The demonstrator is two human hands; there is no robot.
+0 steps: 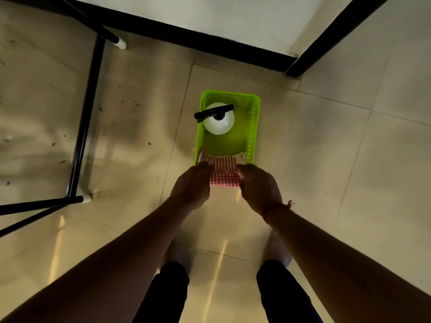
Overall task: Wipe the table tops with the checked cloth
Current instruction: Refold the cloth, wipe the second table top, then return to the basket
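Note:
A red-and-white checked cloth (223, 172) hangs over the near rim of a bright green plastic basket (255, 127) that stands on the tiled floor. My left hand (192, 185) grips the cloth's left side and my right hand (258, 185) grips its right side, both just in front of the basket. Inside the basket, at its far end, stands a white spray bottle (220, 123) with a black trigger head. No table top shows in this view.
A black metal table frame (85, 117) with white foot caps stands to the left on the floor. A black skirting (210, 40) runs along the wall corner behind the basket. Dirt specks lie on the tiles at left. My legs and feet are below.

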